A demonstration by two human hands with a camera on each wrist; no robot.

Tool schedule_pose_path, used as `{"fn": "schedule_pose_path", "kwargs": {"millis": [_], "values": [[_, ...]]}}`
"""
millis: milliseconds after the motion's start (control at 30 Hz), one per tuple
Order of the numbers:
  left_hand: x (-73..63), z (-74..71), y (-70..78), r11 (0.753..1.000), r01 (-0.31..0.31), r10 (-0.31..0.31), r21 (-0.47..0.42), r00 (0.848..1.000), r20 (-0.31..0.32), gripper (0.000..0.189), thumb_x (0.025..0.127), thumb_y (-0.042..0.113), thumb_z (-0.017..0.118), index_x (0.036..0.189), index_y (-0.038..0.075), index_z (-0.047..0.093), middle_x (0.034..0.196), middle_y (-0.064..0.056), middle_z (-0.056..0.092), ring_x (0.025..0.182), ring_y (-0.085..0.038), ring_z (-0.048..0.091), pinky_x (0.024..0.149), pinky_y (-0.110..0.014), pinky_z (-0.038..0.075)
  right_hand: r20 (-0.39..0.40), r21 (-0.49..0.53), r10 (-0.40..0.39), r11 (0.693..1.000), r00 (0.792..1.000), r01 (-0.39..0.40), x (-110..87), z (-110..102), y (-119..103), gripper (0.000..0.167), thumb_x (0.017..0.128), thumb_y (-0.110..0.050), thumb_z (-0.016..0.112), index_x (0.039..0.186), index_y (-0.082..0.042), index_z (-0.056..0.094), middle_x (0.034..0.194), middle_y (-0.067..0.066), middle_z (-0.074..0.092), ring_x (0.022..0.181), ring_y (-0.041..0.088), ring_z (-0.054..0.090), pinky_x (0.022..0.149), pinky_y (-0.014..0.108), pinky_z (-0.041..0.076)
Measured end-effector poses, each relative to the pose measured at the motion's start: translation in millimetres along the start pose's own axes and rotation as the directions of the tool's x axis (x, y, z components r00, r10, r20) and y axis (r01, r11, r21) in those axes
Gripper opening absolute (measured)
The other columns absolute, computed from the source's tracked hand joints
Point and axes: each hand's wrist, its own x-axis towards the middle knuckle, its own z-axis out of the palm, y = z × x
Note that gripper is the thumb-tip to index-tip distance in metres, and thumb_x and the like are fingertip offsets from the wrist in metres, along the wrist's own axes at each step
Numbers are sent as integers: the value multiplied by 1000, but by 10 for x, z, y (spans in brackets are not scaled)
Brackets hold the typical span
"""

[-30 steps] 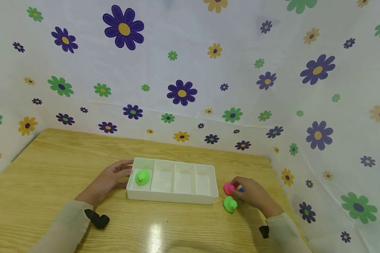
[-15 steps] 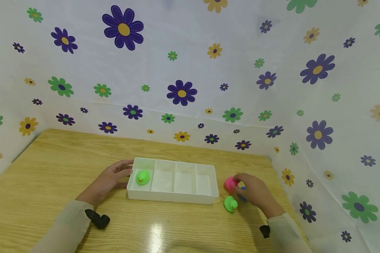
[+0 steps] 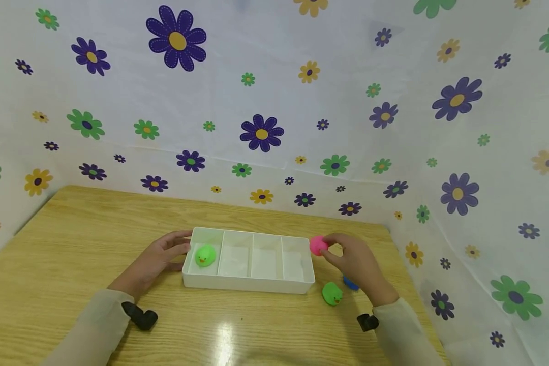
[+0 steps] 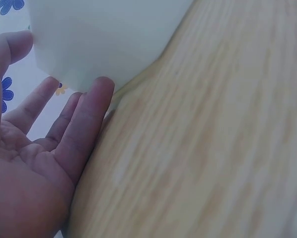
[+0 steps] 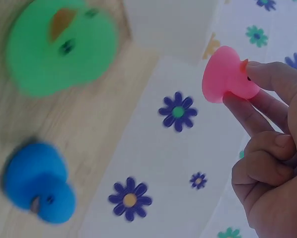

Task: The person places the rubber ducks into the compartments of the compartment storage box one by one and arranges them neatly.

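Note:
My right hand [image 3: 354, 262] pinches a pink rubber duck [image 5: 227, 77] between thumb and fingers, raised near the right end of a white four-section tray [image 3: 249, 284]. My left hand [image 3: 160, 259] is at the tray's left end; in the left wrist view its relaxed fingertips [image 4: 101, 89] rest right at the white wall. A green rubber duck [image 3: 205, 255] sits in the leftmost compartment. On the table to the right of the tray lie another green duck [image 3: 332, 294] and a blue duck [image 5: 39, 183], partly hidden behind my right hand in the head view.
The wooden table [image 3: 119, 213] carries everything. A white cloth with printed flowers [image 3: 219, 91] hangs behind the table and along its right side. Black wrist mounts [image 3: 139, 316] are on both sleeves.
My right hand has lifted the pink duck off the table and moved it up and left towards the tray's right end. More of the blue duck shows. The left hand stays put.

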Motion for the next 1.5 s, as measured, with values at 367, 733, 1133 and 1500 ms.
{"fn": "schedule_pose_path", "kwargs": {"millis": [367, 733, 1133, 1500], "values": [[-20, 5, 22, 1000, 2, -2, 3, 1000, 0, 69, 103, 47, 62, 160, 17, 37, 160, -18, 39, 143, -40, 43, 104, -47, 54, -12, 20, -113, 993, 994, 113, 292, 160, -643, 27, 91, -24, 82, 114, -12, 78, 114, 1, 77, 101, 23, 72, 85, 42, 60], [6, 18, 41, 1000, -8, 8, -9, 1000, 14, 68, 104, 44, 60, 161, 17, 36, 161, -18, 38, 144, -40, 42, 105, -49, 53, 47, 45, -209, 977, 977, 207, 510, 317, -1134, 25, 93, -27, 79, 115, -13, 78, 111, 0, 77, 100, 21, 72, 87, 39, 60], [-4, 13, 41, 1000, -16, 16, -9, 1000, 1, 65, 105, 42, 60, 160, 16, 37, 159, -19, 40, 142, -39, 45, 104, -48, 54, 169, 46, -228, 974, 959, 224, 633, 683, -1357, 26, 95, -30, 77, 116, -14, 77, 106, -3, 76, 100, 16, 71, 87, 34, 59], [-6, 11, 26, 1000, -14, 14, -19, 1000, -4, 65, 105, 43, 60, 160, 16, 39, 160, -18, 40, 141, -39, 46, 104, -48, 54, 282, 20, -183, 983, 942, 184, 702, 956, -1378, 23, 96, -32, 76, 114, -16, 76, 101, -7, 74, 89, 9, 65, 84, 26, 57]]}}
